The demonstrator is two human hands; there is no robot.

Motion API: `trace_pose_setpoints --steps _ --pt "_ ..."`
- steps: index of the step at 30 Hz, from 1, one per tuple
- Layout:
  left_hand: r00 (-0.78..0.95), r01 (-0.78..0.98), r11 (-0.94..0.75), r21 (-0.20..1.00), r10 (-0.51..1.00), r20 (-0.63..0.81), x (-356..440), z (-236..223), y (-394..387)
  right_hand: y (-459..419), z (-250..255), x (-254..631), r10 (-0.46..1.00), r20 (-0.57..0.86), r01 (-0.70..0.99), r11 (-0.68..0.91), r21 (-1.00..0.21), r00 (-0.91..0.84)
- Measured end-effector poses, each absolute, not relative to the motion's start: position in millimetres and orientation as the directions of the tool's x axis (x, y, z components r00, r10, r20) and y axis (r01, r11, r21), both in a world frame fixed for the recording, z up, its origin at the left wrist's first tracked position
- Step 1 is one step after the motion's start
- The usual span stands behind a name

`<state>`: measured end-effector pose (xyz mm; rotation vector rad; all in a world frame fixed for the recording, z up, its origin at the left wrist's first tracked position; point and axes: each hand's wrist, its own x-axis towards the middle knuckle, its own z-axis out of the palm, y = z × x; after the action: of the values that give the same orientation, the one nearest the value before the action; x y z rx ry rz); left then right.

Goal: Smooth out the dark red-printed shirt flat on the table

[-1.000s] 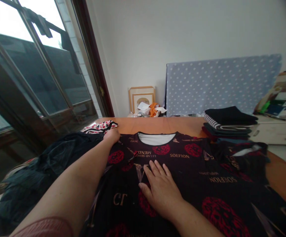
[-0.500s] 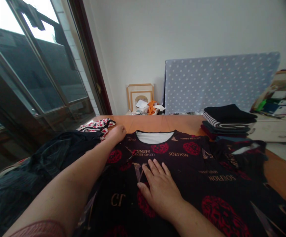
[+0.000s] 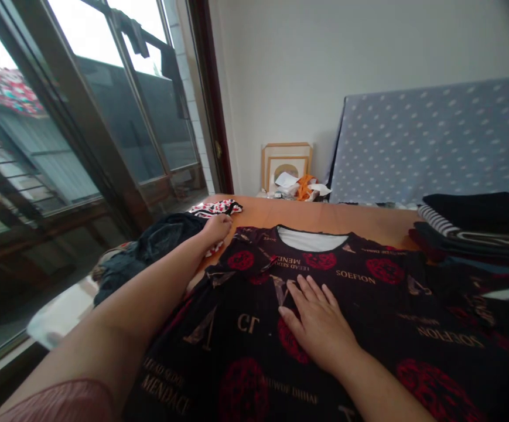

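Observation:
A black shirt (image 3: 368, 305) with red roses and gold lettering lies spread flat on the wooden table (image 3: 324, 214), its neckline facing away from me. My left hand (image 3: 217, 227) reaches to the shirt's far left shoulder, fingers closed on the fabric edge, right beside a red-and-white patterned cloth (image 3: 214, 207). My right hand (image 3: 320, 319) lies flat on the shirt's chest with its fingers spread, holding nothing.
A heap of dark clothes (image 3: 157, 243) sits at the table's left edge by the big window (image 3: 82, 117). A stack of folded clothes (image 3: 474, 225) stands at the right. Picture frames (image 3: 286, 164) and a dotted blue panel (image 3: 434, 140) lean on the far wall.
The view has swung left, showing more of the window. My left hand shifted slightly along the shirt's shoulder. My right hand stays flat on the same spot.

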<state>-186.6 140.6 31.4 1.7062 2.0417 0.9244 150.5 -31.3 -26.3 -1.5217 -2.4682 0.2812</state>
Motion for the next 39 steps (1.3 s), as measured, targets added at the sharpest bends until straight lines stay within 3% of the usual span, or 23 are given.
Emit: trace_pose_setpoints --steps 11,20,26,29,34,39 --pt "-0.176 0.758 0.179 0.628 0.982 -0.068 -212.1 30.4 4.8 -30.2 -35.4 151.6 0.895 0.083 0.870 0.446 -0.211 -0.439" --pt "-0.308 0.782 0.206 0.588 0.948 0.077 -206.5 24.6 -15.9 -28.4 -38.9 153.0 0.892 0.076 0.867 0.451 -0.213 -0.445" --pt "-0.192 0.834 0.114 0.540 0.977 0.092 -198.1 27.2 -23.5 -29.9 -34.7 152.1 0.894 0.074 0.866 0.446 -0.225 -0.441" --pt "-0.148 0.892 0.093 0.442 0.985 0.091 -191.8 35.8 -28.1 -30.5 -32.7 151.7 0.893 0.071 0.863 0.448 -0.235 -0.444" --pt "-0.071 0.994 0.046 0.094 0.960 0.272 -152.8 46.1 -50.0 -31.4 -29.5 151.3 0.893 0.059 0.855 0.445 -0.266 -0.447" --pt "0.103 0.985 -0.133 0.114 0.966 0.235 -102.1 27.2 -90.8 -39.8 -14.3 150.4 0.900 0.051 0.846 0.425 -0.321 -0.433"
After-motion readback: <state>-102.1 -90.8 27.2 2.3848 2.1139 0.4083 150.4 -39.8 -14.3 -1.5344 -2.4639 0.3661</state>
